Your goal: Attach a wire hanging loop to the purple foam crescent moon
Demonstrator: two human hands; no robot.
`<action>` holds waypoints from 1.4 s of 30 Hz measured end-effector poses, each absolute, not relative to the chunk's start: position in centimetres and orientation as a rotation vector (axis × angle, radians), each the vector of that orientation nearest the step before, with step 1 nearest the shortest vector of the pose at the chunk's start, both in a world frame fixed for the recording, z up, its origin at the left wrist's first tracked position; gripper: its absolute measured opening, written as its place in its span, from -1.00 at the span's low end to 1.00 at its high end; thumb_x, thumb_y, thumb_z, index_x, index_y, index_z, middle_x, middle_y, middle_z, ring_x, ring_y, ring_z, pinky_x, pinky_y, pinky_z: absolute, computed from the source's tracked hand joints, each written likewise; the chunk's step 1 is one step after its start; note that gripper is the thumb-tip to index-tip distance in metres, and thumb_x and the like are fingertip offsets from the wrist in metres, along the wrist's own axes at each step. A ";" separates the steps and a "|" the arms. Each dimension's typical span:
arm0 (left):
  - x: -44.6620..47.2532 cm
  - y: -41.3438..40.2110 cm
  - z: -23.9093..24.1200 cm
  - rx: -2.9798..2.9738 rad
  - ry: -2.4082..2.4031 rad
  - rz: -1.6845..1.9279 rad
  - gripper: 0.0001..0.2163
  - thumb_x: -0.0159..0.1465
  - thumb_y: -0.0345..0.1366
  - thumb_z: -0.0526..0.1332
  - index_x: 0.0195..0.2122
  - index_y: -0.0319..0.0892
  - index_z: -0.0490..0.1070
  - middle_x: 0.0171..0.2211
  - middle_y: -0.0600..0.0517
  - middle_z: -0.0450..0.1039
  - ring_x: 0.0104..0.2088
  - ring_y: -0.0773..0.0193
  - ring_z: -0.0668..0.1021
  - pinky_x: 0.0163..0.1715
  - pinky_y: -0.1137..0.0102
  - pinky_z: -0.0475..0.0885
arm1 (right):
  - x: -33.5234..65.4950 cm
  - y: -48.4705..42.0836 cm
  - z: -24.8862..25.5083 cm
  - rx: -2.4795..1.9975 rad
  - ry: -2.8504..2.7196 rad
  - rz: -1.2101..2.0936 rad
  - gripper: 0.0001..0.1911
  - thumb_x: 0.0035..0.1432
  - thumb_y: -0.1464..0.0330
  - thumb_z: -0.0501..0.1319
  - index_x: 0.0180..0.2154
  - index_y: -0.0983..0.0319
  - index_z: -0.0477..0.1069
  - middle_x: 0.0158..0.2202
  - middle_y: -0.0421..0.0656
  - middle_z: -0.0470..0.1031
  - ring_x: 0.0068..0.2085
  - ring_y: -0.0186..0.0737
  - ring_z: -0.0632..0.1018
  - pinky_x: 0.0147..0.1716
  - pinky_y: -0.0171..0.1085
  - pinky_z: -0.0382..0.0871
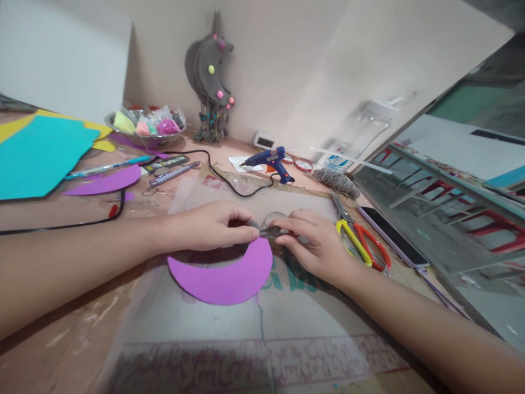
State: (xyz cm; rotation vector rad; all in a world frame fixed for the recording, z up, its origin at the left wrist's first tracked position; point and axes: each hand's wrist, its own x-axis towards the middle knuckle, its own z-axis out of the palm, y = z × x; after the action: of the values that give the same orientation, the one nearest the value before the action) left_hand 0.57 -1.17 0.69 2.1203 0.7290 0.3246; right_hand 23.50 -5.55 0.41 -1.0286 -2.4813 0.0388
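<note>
A purple crescent [221, 282] cut from foam or card lies over the plastic sheet, its right tip under my fingers. My left hand [215, 224] is closed, thumb and fingers pinching the crescent near that tip, where grey material shows. Just to the right, my right hand [314, 241] is closed in a pinch on dark grey yarn [270, 232], with a thin loop rising behind the fingertips. The two hands almost meet. Fingers hide part of the yarn and the crescent's tip.
Scissors [361, 241] and a phone [394, 235] lie right of my hands. Beyond are a blue glue gun [268, 161] with its black cord, a grey yarn bundle [337, 182], and a bowl [147, 137] of bagged coloured clay. A grey moon decoration [213, 76] leans against the wall.
</note>
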 end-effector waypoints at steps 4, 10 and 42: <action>0.5 -1.1 0.7 2.143 0.714 0.325 -0.78 0.24 -0.21 0.05 -0.43 -0.23 0.34 -0.54 0.15 0.24 -0.47 0.39 0.34 -0.49 0.50 0.19 | 23.5 -5.4 0.3 -1.009 -2.487 -0.012 -0.77 0.21 0.30 0.13 -0.15 0.28 0.43 -0.42 -0.14 0.41 -0.40 -0.26 0.38 -0.37 -0.28 0.19; 0.5 -1.2 0.8 2.129 0.711 0.326 -0.77 0.25 -0.21 0.05 -0.41 -0.25 0.37 -0.52 0.14 0.27 -0.45 0.38 0.35 -0.47 0.49 0.20 | 23.5 -5.5 0.4 -1.007 -2.502 -0.057 -0.75 0.21 0.30 0.13 -0.16 0.30 0.44 -0.44 -0.13 0.41 -0.41 -0.26 0.36 -0.39 -0.28 0.17; 0.4 -1.0 0.7 2.084 0.655 0.310 -0.75 0.26 -0.18 0.06 -0.46 -0.25 0.32 -0.57 0.16 0.18 -0.53 0.42 0.29 -0.53 0.52 0.13 | 23.6 -5.2 0.2 -0.962 -2.516 0.027 -0.74 0.24 0.25 0.09 -0.15 0.24 0.43 -0.43 -0.14 0.42 -0.40 -0.26 0.38 -0.39 -0.29 0.19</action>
State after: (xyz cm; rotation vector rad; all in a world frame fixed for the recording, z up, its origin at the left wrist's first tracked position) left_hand 0.40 -1.02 0.71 2.0840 0.6555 0.3096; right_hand 23.60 -5.15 0.19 -0.9620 -2.5160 0.0268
